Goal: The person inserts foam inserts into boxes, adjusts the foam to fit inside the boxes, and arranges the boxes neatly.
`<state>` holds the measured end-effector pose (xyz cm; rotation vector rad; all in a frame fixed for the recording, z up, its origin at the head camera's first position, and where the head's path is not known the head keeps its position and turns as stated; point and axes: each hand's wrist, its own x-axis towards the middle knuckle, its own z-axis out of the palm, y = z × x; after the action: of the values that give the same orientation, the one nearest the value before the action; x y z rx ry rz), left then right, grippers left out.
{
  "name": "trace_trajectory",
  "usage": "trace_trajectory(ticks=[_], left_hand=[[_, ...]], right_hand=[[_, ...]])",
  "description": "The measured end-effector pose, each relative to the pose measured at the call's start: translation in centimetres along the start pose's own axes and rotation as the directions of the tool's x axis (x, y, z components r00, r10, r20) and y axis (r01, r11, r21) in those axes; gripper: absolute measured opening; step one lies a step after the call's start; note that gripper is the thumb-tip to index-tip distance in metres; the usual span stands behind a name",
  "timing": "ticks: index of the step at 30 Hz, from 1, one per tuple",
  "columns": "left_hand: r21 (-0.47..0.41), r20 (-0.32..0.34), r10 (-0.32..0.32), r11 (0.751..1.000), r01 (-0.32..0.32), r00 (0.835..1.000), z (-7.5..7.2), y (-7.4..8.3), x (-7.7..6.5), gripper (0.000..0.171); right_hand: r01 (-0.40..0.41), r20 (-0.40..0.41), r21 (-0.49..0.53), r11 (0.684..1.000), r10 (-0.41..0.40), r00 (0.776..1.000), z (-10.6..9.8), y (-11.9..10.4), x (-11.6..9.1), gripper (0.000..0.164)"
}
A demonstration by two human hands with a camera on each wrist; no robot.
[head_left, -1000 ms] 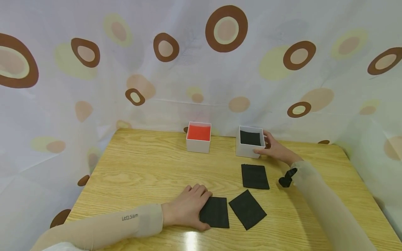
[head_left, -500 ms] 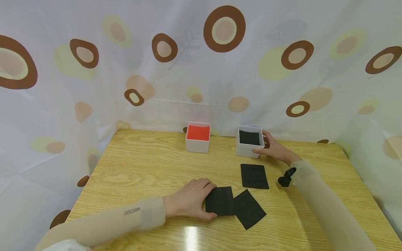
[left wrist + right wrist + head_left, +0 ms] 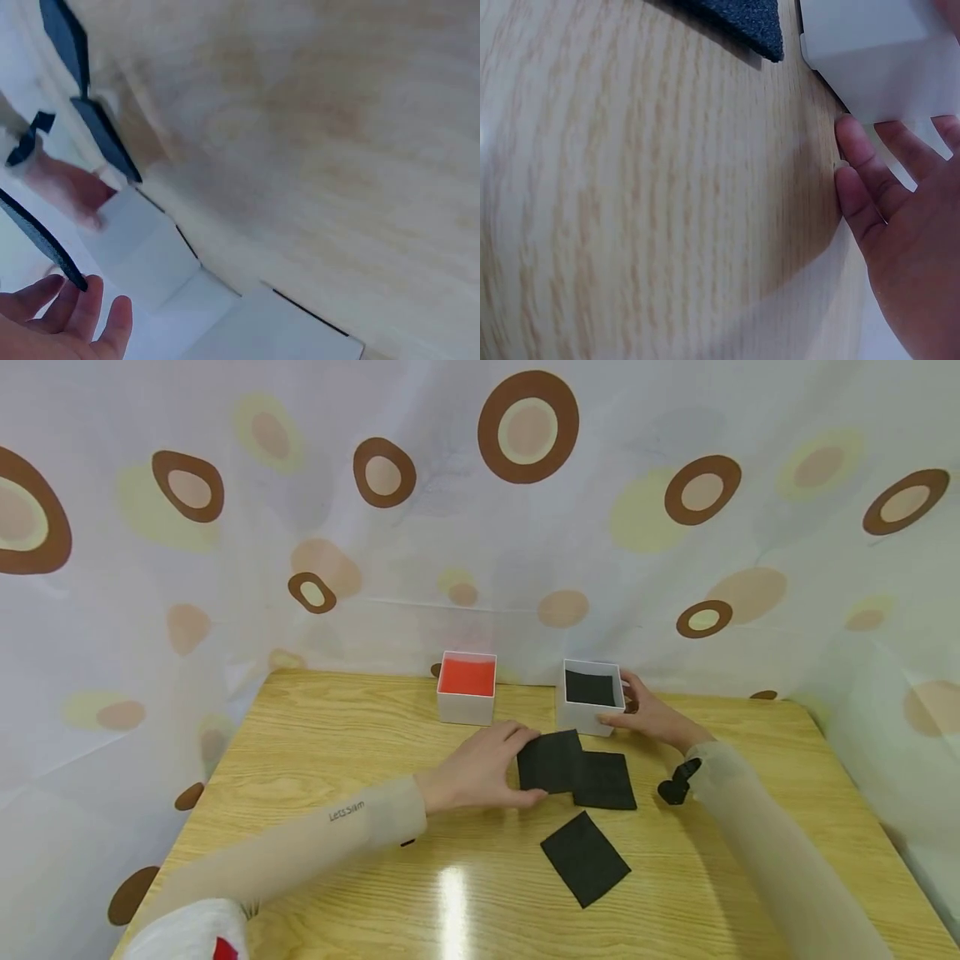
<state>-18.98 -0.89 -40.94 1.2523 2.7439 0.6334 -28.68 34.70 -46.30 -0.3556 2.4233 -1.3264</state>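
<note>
My left hand pinches a black square pad at its left edge, thumb near and fingers far. In the left wrist view, this pad is seen edge-on, raised above the wood. In the head view it overlaps a second black pad lying in front of the right box. A third black pad lies turned at an angle nearer the front. My right hand holds the right side of a white open box, thumb on its front. Inside that box lies black material like the pads.
Left of that box stands another white open box with red material inside. Both stand at the back edge of the wooden table. A patterned curtain hangs behind and at the sides.
My left hand has carried its black pad from the table's front, past the angled pad, forward and right toward the right box. My right hand has stayed on the box.
</note>
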Motion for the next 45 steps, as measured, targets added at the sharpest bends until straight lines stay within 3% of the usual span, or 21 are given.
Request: trace_trajectory(ticks=[6,11,16,19,25,34,40,45], left_hand=[[-0.057,-0.036,-0.001,0.998,-0.001,0.999,-1.0,-0.7,3.8,0.082],[-0.131,-0.05,-0.027,0.991,0.021,0.998,-1.4,-0.7,6.7,0.082],[-0.13,-0.062,0.03,0.991,-0.038,0.998,-1.6,-0.5,9.1,0.08],[-0.148,-0.064,0.032,0.988,-0.041,0.997,-1.4,-0.9,10.4,0.077],[-0.198,-0.067,-0.059,0.979,0.045,0.996,-0.6,-1.6,12.4,0.073],[-0.042,-0.08,-0.046,0.998,0.042,0.996,0.8,-2.3,14.5,0.065],[0.071,-0.045,-0.057,0.996,0.06,0.997,0.8,-2.6,15.4,0.059],[0.115,-0.019,-0.039,0.992,0.041,0.999,0.2,-2.7,15.7,0.053]], right_hand=[[0.032,0.012,-0.007,0.999,-0.032,0.999,-0.2,0.2,-0.1,0.098],[0.125,0.024,0.016,0.992,-0.125,0.992,-0.4,1.2,0.3,0.092],[0.175,0.046,0.019,0.984,-0.175,0.983,-0.4,1.6,0.3,0.097],[0.138,0.059,0.03,0.99,-0.139,0.989,-0.3,1.2,0.4,0.094],[-0.032,0.043,-0.044,0.999,0.034,0.999,0.1,0.5,0.2,0.092],[-0.152,0.018,-0.096,0.984,0.154,0.988,0.0,0.1,-0.5,0.1],[-0.086,0.012,-0.017,0.996,0.086,0.996,0.1,-0.2,-0.4,0.104],[-0.092,-0.005,-0.006,0.996,0.092,0.996,0.1,-0.5,-0.4,0.102]])
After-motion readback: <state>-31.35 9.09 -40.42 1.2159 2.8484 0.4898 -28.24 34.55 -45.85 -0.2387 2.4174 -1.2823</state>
